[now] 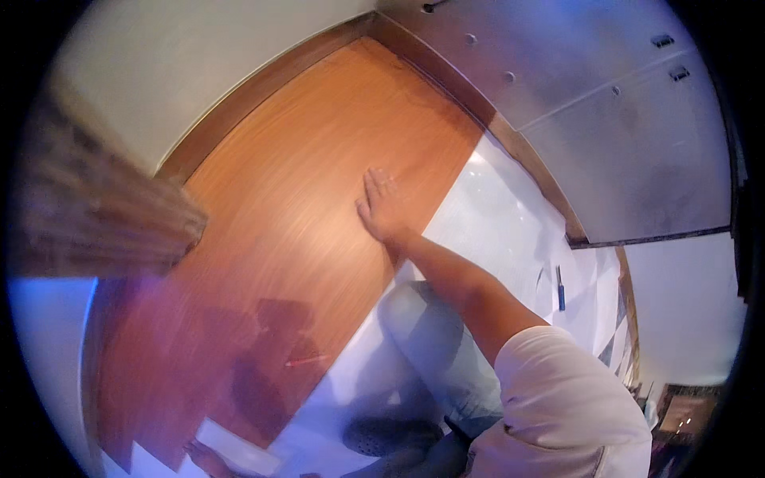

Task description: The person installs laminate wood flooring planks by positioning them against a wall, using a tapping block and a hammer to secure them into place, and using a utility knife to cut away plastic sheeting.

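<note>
The orange-brown wood-grain panel (295, 231) lies flat on the floor and fills the middle of the view, its far end reaching into the corner where the cream wall (175, 72) meets the grey cabinet fronts (606, 103). The right hand (382, 203) rests palm down on the panel close to its right long edge, fingers stretched out together and pointing away from the person, gripping nothing. Its bare forearm runs back to a white short sleeve (558, 398) at the lower right. Only a small part of the left hand (209, 459) shows at the bottom edge, near the panel's near end, and how it is held cannot be told. A red pencil (304, 361) lies on the near part of the panel, in the shadow. The panel's left long edge runs just beside the brown skirting along the wall, with almost no gap; its right long edge borders a pale, glossy floor (494, 215) that stays open toward the cabinets. The person's bent knee in light grey trousers (430, 334) sits on that pale strip, just beside the panel edge. Farther right, well apart from the hand, a blue tool (560, 288) lies on the pale floor. A blurred wooden piece (96, 215) juts in from the left.
</note>
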Motion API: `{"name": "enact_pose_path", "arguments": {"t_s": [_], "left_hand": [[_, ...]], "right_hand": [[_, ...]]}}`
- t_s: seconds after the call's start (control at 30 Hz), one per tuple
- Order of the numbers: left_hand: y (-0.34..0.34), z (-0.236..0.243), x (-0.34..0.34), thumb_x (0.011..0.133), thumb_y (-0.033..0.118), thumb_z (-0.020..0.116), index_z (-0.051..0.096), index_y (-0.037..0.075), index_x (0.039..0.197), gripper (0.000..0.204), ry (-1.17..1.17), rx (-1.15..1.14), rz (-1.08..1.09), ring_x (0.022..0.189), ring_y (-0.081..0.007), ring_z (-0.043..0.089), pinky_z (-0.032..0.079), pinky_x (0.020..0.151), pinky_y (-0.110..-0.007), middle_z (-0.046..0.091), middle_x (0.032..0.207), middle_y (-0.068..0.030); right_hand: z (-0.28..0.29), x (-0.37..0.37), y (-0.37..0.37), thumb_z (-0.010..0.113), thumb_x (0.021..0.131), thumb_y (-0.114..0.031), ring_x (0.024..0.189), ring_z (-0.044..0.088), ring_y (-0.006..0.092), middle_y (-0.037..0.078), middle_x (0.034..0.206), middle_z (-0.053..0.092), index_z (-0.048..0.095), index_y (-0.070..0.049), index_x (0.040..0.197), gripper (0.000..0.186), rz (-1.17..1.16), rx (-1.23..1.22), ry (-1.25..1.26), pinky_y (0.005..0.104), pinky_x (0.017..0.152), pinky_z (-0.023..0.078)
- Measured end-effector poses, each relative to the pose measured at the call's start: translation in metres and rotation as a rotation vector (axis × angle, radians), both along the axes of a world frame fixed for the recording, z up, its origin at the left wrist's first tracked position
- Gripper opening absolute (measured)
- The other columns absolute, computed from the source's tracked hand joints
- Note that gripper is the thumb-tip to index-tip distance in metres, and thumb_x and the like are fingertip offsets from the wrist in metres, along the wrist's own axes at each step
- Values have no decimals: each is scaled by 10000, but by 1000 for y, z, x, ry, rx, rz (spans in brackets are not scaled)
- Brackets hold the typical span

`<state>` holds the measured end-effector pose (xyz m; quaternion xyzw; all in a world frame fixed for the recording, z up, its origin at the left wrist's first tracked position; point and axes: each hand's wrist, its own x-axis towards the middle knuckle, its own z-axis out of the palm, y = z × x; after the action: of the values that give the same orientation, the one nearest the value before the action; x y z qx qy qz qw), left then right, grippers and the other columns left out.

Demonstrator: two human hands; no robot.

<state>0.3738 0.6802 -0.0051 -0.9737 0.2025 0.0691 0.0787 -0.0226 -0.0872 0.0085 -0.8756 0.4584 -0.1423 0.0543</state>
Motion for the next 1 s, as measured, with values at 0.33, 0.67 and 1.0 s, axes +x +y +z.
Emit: {"name": "enact_pose_path", "arguments": {"t_s": [0.33,0.67,1.0], "left_hand": [[-316,81,-111,1036,290,528,460,-57,1385,496,132,-331,-207,1296,-428,438,349,1095,-524,453,1393,-282],[-706,27,-136,1052,395,452,230,-36,1593,727,246,-160,-788,1567,-394,116,70,1271,-509,178,1677,-246],[-845,10,-200,1036,301,492,341,-95,1517,641,218,-549,-820,1516,-475,221,145,1259,-549,267,1640,-260]], "right_hand": [[17,-14,-12,581,954,-241,1486,337,373,235,1557,410,432,62,1472,618,-32,138,-117,495,1255,223],[14,-7,-24,635,895,-189,1453,389,357,195,1551,441,482,27,1462,626,-34,260,-163,501,1227,282],[18,-6,-35,638,867,-216,1417,418,395,210,1517,466,472,29,1465,667,13,392,-68,528,1220,291]]}}
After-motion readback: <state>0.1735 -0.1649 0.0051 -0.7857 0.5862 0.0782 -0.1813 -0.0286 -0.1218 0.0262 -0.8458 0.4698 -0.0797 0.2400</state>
